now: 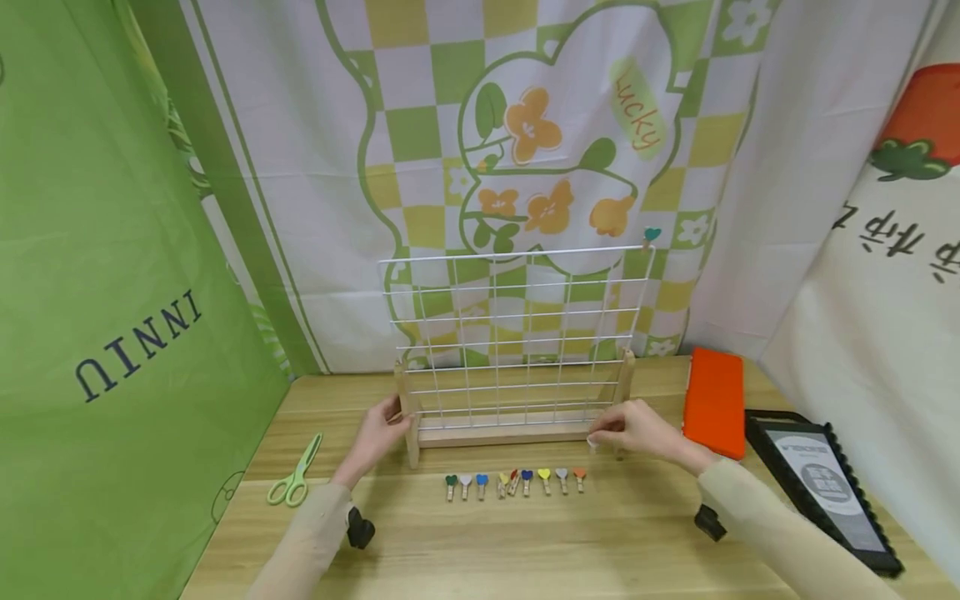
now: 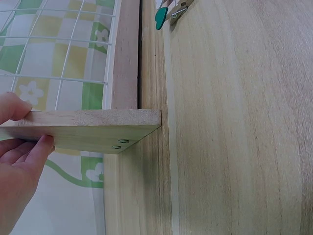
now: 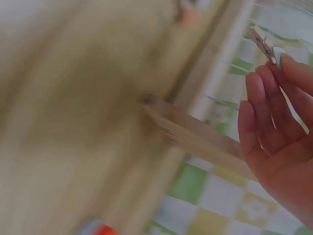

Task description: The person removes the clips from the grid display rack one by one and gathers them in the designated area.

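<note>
A white wire grid [image 1: 530,337] stands upright in a wooden base [image 1: 502,436]. My left hand [image 1: 378,437] grips the base's left wooden upright [image 2: 93,131], thumb on one face and fingers on the other. Between thumb and fingertips, my right hand [image 1: 637,429] pinches a small wooden clothespin [image 3: 264,44] with a white heart, close to the right upright [image 1: 624,379]. A clothespin with a teal heart [image 1: 652,235] sits at the grid's top right corner. Several heart clothespins in different colours, such as a yellow one [image 1: 544,477], lie in a row before the base.
Green scissors [image 1: 296,479] lie on the left of the wooden table [image 1: 480,550]. An orange case [image 1: 714,400] and a black tray-like object with a label [image 1: 821,479] lie on the right. Patterned cloth [image 1: 420,133] hangs behind the grid.
</note>
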Demonstrator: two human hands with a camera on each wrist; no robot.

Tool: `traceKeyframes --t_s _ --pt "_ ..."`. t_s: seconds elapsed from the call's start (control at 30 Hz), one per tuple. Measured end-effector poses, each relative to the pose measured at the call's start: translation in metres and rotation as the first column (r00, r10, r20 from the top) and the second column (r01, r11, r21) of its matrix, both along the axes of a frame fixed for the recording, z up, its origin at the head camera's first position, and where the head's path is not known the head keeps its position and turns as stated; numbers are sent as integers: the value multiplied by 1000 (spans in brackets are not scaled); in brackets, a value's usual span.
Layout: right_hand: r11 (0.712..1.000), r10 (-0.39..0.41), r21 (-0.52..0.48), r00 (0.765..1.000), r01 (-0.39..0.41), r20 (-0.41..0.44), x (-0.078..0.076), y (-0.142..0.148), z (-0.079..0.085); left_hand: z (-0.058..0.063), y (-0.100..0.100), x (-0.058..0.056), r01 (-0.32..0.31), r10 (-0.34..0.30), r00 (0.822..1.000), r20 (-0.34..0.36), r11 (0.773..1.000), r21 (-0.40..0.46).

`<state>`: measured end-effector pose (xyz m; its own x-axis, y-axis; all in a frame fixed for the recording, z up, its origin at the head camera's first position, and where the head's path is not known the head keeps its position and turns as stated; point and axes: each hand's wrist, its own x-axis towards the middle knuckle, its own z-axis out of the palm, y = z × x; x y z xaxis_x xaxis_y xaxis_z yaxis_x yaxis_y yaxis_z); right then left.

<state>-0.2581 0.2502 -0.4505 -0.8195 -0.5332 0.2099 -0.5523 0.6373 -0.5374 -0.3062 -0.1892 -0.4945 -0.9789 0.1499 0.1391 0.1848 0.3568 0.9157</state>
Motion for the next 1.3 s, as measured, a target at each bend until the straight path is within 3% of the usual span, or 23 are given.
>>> traceKeyframes --t_s 0.23,0.6,0.93,1.17,1.3 --pt "999 -37 29 996 35 83 3 2 -41 -2 0 -3 -3 3 1000 9 1000 -3" --pt "999 -34 1 980 35 197 10 -2 -57 -2 0 -2 4 -4 1000 3 1000 7" --pt "1000 -22 -5 976 24 215 7 0 -65 -2 0 -3 1 -1 1000 -1 1000 15" --pt "1000 -20 -12 973 24 230 10 -1 -59 -3 0 -3 -4 4 1000 -3 1000 -11" --pt "1000 -21 0 984 21 177 11 -2 -42 13 4 8 5 -5 1000 -2 1000 -16"
